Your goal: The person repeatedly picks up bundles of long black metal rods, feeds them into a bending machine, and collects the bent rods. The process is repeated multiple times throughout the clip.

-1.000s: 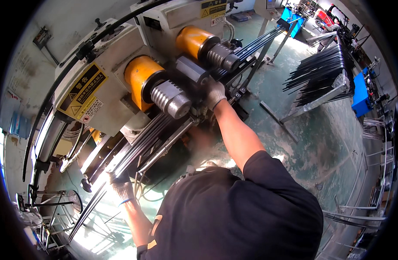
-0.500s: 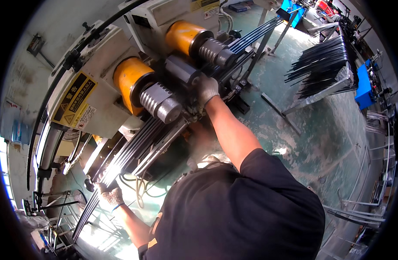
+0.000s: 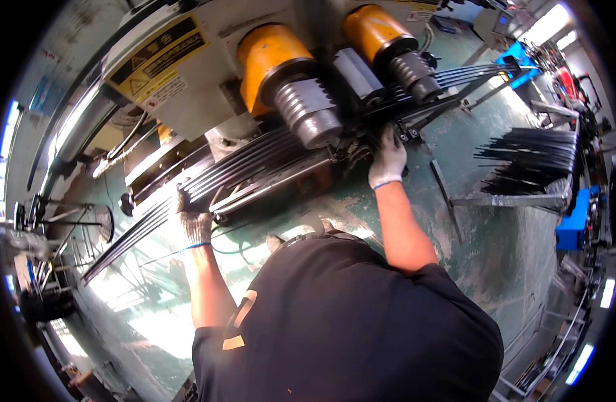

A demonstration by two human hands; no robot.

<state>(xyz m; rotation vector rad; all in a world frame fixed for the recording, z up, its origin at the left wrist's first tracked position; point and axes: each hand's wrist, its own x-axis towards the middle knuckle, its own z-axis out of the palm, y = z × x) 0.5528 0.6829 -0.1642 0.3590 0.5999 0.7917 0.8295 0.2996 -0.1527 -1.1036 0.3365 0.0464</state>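
Observation:
A row of several long, thin dark metal tubes (image 3: 231, 161) lies slantwise through a machine, under its ribbed grey rollers. My left hand (image 3: 193, 224), in a knitted work glove, reaches up to the tubes near their left end, with its fingers wrapped over them. Farther right, my right hand (image 3: 390, 161), also gloved, is at the near side of the machine bed, just below the gap between the two ribbed rollers. Its fingers point away from me against dark machine parts. The fingertips are hard to make out there.
Two orange cylinders (image 3: 273, 53) carry the ribbed rollers (image 3: 308, 114), with a grey block (image 3: 358, 74) between them. A yellow-and-black warning label (image 3: 162, 53) is on the machine housing. At right, a metal rack (image 3: 509, 199) holds many dark tubes beside a blue box (image 3: 573, 224).
My right hand has dropped from beside the grey block to the near edge of the bed. The left hand stays on the tubes. The whole view has turned and shifted.

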